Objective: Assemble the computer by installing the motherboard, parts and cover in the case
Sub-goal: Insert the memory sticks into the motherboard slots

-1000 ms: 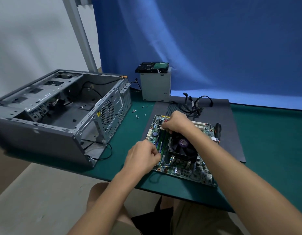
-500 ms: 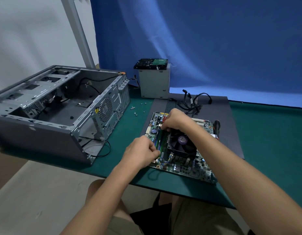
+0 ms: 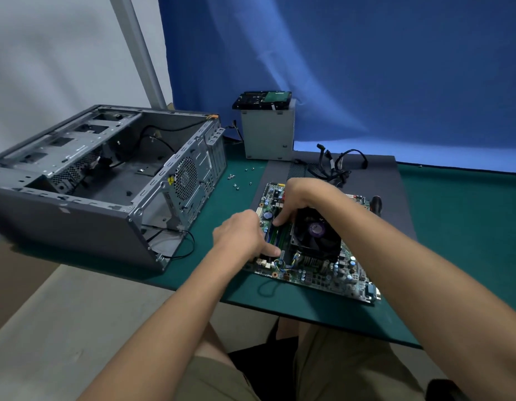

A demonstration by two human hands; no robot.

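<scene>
The green printed-circuit motherboard (image 3: 332,270) lies flat on a dark grey sheet-metal cover panel (image 3: 393,192), not yet in the case. At its nine-o'clock edge a slim green memory stick (image 3: 281,237) stands in its slot, beside the black finned cooler with a fan (image 3: 314,233).

The left hand (image 3: 242,235) is curled, thumb tip bearing down at the stick's near end. The right hand (image 3: 303,201) arches over the far end, fingertips bent down onto it. Whether either pinches or only presses, I cannot tell.

The board looks light but stiff and fragile, top-heavy under the cooler. It is best lifted by its bare edges with both hands, never by the fan or capacitors. The stick probably wants even, straight-down pressure at both ends.

From the board:
- Ten o'clock: the open grey steel case (image 3: 106,183), on its side.
- Eleven o'clock: small silver screws (image 3: 239,180), loose on the green mat (image 3: 468,227).
- Twelve o'clock: a grey metal box (image 3: 267,137) with a black hard drive (image 3: 262,99) on top.
- One o'clock: a tangle of black cables (image 3: 338,166).
- Three o'clock: a black-handled screwdriver (image 3: 377,204), just beside the board.
</scene>
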